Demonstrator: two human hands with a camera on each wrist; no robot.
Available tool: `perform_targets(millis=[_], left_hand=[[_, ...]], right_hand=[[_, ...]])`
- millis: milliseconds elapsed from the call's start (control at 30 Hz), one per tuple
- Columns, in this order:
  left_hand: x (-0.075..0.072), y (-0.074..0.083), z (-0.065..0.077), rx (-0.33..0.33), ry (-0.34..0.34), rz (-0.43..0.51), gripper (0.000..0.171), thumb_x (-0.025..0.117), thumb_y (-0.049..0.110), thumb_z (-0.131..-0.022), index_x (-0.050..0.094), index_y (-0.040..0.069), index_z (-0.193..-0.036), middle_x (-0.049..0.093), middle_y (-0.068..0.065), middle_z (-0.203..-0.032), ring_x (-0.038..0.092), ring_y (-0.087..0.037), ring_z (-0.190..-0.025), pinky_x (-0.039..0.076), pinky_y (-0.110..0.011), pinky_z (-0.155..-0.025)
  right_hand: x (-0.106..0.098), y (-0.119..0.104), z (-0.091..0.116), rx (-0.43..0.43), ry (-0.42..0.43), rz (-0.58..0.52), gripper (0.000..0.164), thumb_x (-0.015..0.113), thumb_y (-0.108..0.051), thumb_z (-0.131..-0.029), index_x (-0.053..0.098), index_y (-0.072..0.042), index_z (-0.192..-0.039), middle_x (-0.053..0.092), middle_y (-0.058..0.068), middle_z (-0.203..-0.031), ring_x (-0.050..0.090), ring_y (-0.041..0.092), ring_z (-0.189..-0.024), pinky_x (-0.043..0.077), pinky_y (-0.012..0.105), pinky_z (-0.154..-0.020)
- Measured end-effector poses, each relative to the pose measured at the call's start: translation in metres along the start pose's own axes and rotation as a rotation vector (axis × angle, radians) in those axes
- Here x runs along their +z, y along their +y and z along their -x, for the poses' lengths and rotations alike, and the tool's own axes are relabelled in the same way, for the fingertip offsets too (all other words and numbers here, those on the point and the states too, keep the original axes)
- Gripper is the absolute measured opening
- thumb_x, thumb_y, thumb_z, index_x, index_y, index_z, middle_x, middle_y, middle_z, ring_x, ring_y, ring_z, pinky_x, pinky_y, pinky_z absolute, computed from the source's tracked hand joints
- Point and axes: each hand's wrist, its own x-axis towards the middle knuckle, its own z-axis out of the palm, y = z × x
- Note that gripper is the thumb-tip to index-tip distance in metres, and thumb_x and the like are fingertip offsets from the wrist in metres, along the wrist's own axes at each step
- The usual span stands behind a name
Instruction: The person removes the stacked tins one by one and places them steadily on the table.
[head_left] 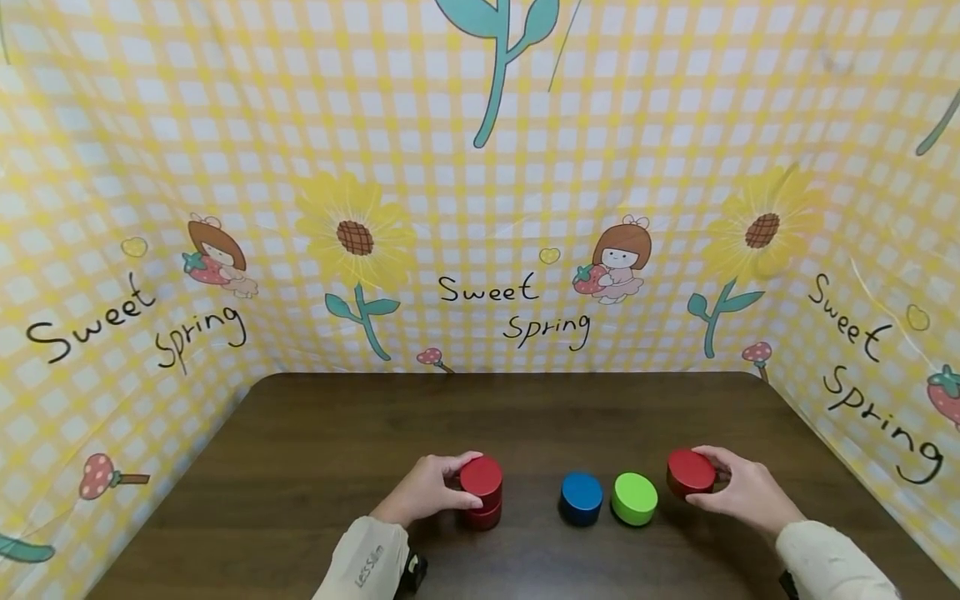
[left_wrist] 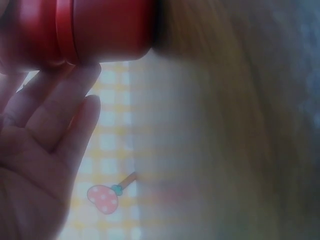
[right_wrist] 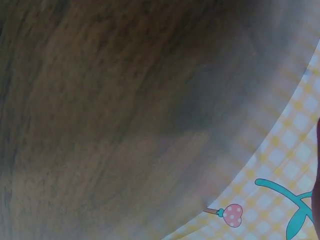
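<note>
My left hand (head_left: 435, 490) grips the upper red cylinder (head_left: 481, 477) between thumb and fingers. It sits on a lower red cylinder (head_left: 483, 517), the two in one stack. In the left wrist view, the fingers of the left hand (left_wrist: 40, 150) reach to the side of the red cylinders (left_wrist: 110, 30). To the right, my right hand (head_left: 742, 492) pinches another red cylinder (head_left: 691, 473), which looks slightly tilted and raised off the table. Between the hands stand a blue cylinder (head_left: 581, 498) and a bright green cylinder (head_left: 634, 499), side by side. The right wrist view shows mostly table.
The dark wood-grain table (head_left: 360, 425) has rounded far corners. A yellow-and-white checked cloth (head_left: 480, 200) with flowers and lettering hangs behind it and along both sides.
</note>
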Motion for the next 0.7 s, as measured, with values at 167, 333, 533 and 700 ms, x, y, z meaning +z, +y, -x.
perform_targets(millis=[167, 333, 533, 700], left_hand=[[-0.001, 0.002, -0.001, -0.011, -0.006, 0.001, 0.066, 0.081, 0.024, -0.078, 0.054, 0.004, -0.135, 0.07, -0.007, -0.107, 0.064, -0.019, -0.098, 0.05, -0.036, -0.084], [-0.001, 0.003, 0.0, -0.016, -0.004, 0.001, 0.066, 0.081, 0.024, -0.078, 0.055, 0.004, -0.135, 0.07, -0.007, -0.107, 0.064, -0.019, -0.099, 0.049, -0.035, -0.084], [-0.001, 0.002, 0.001, -0.01, 0.0, -0.003, 0.066, 0.081, 0.023, -0.078, 0.054, 0.003, -0.135, 0.07, -0.007, -0.107, 0.064, -0.019, -0.099, 0.049, -0.033, -0.084], [-0.001, 0.001, 0.001, -0.001, -0.004, -0.002, 0.067, 0.081, 0.023, -0.078, 0.053, 0.003, -0.136, 0.07, -0.007, -0.107, 0.064, -0.018, -0.098, 0.049, -0.031, -0.083]], right_hand=[[0.001, 0.006, -0.003, 0.023, -0.102, -0.008, 0.067, 0.087, -0.022, -0.067, 0.057, 0.006, -0.121, 0.068, 0.015, -0.104, 0.064, 0.026, -0.092, 0.049, 0.028, -0.071], [0.001, 0.01, -0.007, -0.001, -0.148, -0.005, 0.068, 0.087, -0.02, -0.066, 0.057, 0.006, -0.12, 0.067, 0.014, -0.104, 0.063, 0.021, -0.092, 0.049, 0.028, -0.072], [0.001, 0.013, -0.008, -0.002, -0.197, -0.083, 0.067, 0.086, -0.017, -0.066, 0.055, 0.008, -0.12, 0.066, 0.015, -0.107, 0.06, 0.01, -0.091, 0.047, 0.025, -0.073], [0.0, 0.016, -0.01, 0.032, -0.276, -0.226, 0.068, 0.082, -0.009, -0.071, 0.047, 0.015, -0.124, 0.062, 0.024, -0.114, 0.058, 0.017, -0.101, 0.047, 0.021, -0.076]])
